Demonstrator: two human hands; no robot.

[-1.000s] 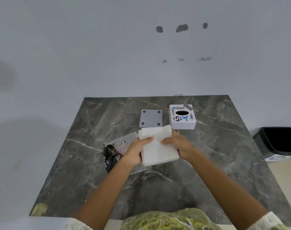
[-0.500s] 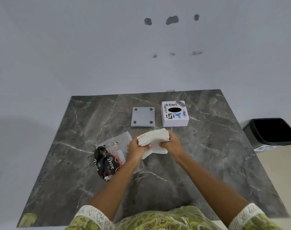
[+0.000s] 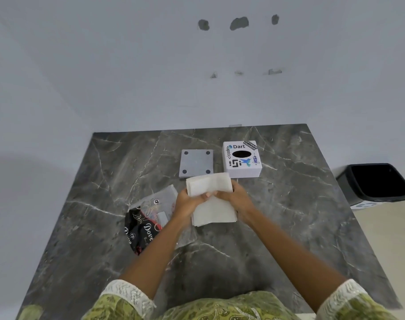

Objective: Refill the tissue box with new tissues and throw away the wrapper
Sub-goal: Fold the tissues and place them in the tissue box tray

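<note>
A white stack of tissues [image 3: 211, 199] is bent between both hands above the middle of the table. My left hand [image 3: 187, 203] grips its left side and my right hand [image 3: 235, 198] grips its right side. Behind them stands the white tissue box [image 3: 241, 159] with stickers and a dark oval opening on top. Its grey square base plate [image 3: 196, 163] lies flat to the left of the box. The empty clear and black wrapper [image 3: 148, 218] lies on the table under my left forearm, partly hidden by it.
The dark marble table [image 3: 300, 215] reaches the white wall at the back. A black waste bin [image 3: 379, 181] stands on the floor past the table's right edge.
The tissue stack was squeezed into a tight fold half a second ago and now hangs longer again, its top half bent over between both hands. The camera view shifted slightly.
</note>
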